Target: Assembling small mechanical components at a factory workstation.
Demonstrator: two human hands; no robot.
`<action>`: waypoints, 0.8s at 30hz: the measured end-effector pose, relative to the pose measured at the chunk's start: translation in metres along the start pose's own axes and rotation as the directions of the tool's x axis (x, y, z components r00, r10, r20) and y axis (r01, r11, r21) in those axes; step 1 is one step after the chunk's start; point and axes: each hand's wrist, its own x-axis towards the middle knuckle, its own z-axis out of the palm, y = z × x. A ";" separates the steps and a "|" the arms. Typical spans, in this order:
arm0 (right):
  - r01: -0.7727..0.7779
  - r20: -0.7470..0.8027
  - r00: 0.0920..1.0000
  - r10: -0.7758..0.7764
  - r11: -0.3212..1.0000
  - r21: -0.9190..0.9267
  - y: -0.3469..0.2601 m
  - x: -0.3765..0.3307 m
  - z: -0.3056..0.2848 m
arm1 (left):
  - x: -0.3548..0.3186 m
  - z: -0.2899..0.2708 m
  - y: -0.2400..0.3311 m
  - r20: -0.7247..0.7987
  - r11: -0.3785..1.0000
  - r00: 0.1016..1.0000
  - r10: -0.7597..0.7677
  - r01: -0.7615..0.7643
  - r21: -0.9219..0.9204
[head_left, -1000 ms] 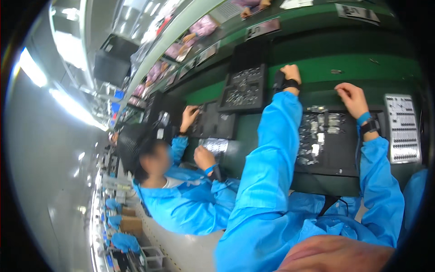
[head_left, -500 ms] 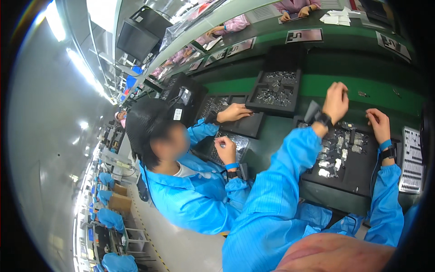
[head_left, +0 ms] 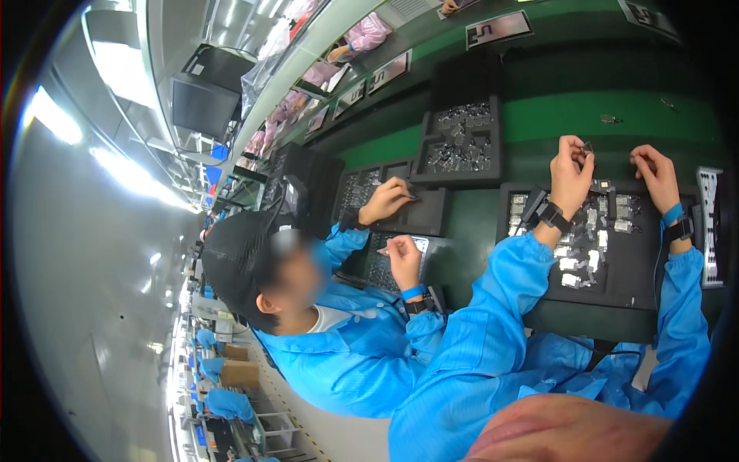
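Observation:
My left hand (head_left: 570,179) is raised over the far edge of a black foam tray (head_left: 616,285). Its thumb and fingers pinch a small dark metallic part (head_left: 587,148). To the right, my right hand (head_left: 657,182) hovers past the tray's far right corner, fingers curled and pressed together at the tips. Whatever those fingertips hold, if anything, is too small to make out. Below my hands, several silvery small electronic parts (head_left: 593,240) lie in the tray. Beyond them, one loose small part (head_left: 610,119) and another (head_left: 669,105) rest on a green strip (head_left: 554,115).
At my left a co-worker in blue (head_left: 339,346) handles small parts over black trays (head_left: 419,212). A two-section black tray (head_left: 457,171) full of small parts stands between us, farther back. A white perforated tray (head_left: 710,231) stands at the right edge. Shelf framing (head_left: 269,115) crosses upper left.
The view has shifted and tilted. My left hand has turned, and a small part now shows between its fingertips. My right hand's fingertips have drawn together. The co-worker's hands have moved slightly.

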 end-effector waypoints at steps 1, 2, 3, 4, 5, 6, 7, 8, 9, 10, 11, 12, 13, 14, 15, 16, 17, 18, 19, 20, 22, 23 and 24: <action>-0.008 0.004 1.000 0.008 1.000 -0.012 0.001 -0.002 0.000 | -0.002 0.003 -0.007 0.002 1.000 1.000 0.003 -0.003 0.011; -0.010 0.006 1.000 0.010 1.000 -0.029 -0.001 -0.002 -0.002 | -0.002 0.004 -0.005 0.009 1.000 1.000 0.003 -0.003 0.008; -0.023 0.005 1.000 0.023 0.999 -0.024 -0.002 -0.004 -0.003 | -0.002 0.004 -0.001 0.007 1.000 1.000 0.013 -0.013 -0.009; -0.028 -0.002 1.000 0.028 0.999 -0.027 -0.005 -0.005 -0.002 | -0.003 0.006 0.002 0.006 0.999 1.000 0.024 -0.024 -0.027; -0.027 0.012 1.000 0.027 1.000 -0.016 -0.008 -0.005 0.001 | -0.005 0.007 -0.001 0.008 0.999 1.000 0.026 -0.025 -0.025; -0.026 0.025 0.999 0.026 1.000 -0.005 -0.011 -0.006 0.003 | -0.008 0.008 -0.006 0.058 0.989 0.997 -0.047 0.055 -0.139; -0.014 0.024 1.000 0.014 1.000 -0.009 -0.015 -0.006 0.005 | -0.010 0.010 -0.010 0.117 0.959 0.987 -0.114 0.140 -0.246; -0.020 0.020 1.000 0.020 1.000 -0.008 -0.018 -0.007 0.006 | -0.011 0.010 -0.010 0.123 0.958 0.985 -0.117 0.145 -0.246; -0.007 0.016 1.000 0.007 1.000 -0.013 -0.020 -0.008 0.006 | -0.012 0.011 -0.009 0.148 0.962 0.981 -0.127 0.158 -0.222; 0.006 0.012 1.000 -0.005 1.000 -0.017 -0.021 -0.009 0.007 | -0.013 0.011 -0.009 0.173 0.965 0.975 -0.138 0.172 -0.197; 0.001 0.010 1.000 0.000 1.000 -0.018 -0.025 -0.009 0.006 | -0.013 0.012 -0.006 0.168 0.956 0.975 -0.145 0.182 -0.230; 0.002 0.013 1.000 -0.001 0.999 -0.049 -0.028 -0.010 0.005 | -0.013 0.011 -0.006 0.171 0.955 0.974 -0.149 0.187 -0.230; 0.003 0.018 1.000 -0.002 0.997 -0.079 -0.031 -0.011 0.005 | -0.013 0.011 -0.005 0.163 0.948 0.975 -0.154 0.192 -0.254; 0.002 0.020 1.000 -0.001 0.997 -0.078 -0.033 -0.010 0.006 | -0.013 0.010 -0.005 0.150 0.941 0.976 -0.157 0.194 -0.276; 0.035 0.018 0.999 -0.034 0.994 -0.106 -0.036 -0.008 0.007 | -0.013 0.009 -0.003 0.139 0.939 0.977 -0.164 0.198 -0.282; 0.070 0.019 0.998 -0.068 0.989 -0.133 -0.037 -0.006 0.007 | -0.012 0.008 -0.003 0.134 0.939 0.977 -0.167 0.199 -0.281; 0.070 0.021 0.998 -0.067 0.989 -0.131 -0.036 -0.005 0.006 | -0.011 0.008 -0.003 0.127 0.947 0.979 -0.159 0.188 -0.262; 0.084 0.029 0.996 -0.080 0.985 -0.154 -0.035 -0.004 0.004 | -0.009 0.009 -0.003 0.119 0.954 0.981 -0.151 0.176 -0.243; 0.099 0.037 0.995 -0.094 0.979 -0.179 -0.035 -0.003 0.002 | -0.008 0.010 -0.004 0.115 0.954 0.982 -0.150 0.174 -0.246; 0.084 0.024 0.996 -0.081 0.977 -0.194 -0.034 -0.007 -0.003 | -0.009 0.019 -0.004 0.127 0.949 0.981 -0.146 0.175 -0.263; 0.152 0.013 0.988 -0.152 0.974 -0.169 -0.032 -0.010 -0.013 | -0.009 0.028 -0.002 0.126 0.960 0.986 -0.114 0.142 -0.242; 0.191 0.008 0.981 -0.193 0.968 -0.165 -0.037 -0.011 -0.014 | -0.008 0.028 -0.001 0.102 0.996 0.994 -0.034 0.042 -0.073; 0.175 0.018 0.984 -0.176 0.962 -0.208 -0.038 -0.013 -0.018 | -0.009 0.026 0.016 0.116 0.998 0.992 -0.049 0.053 -0.034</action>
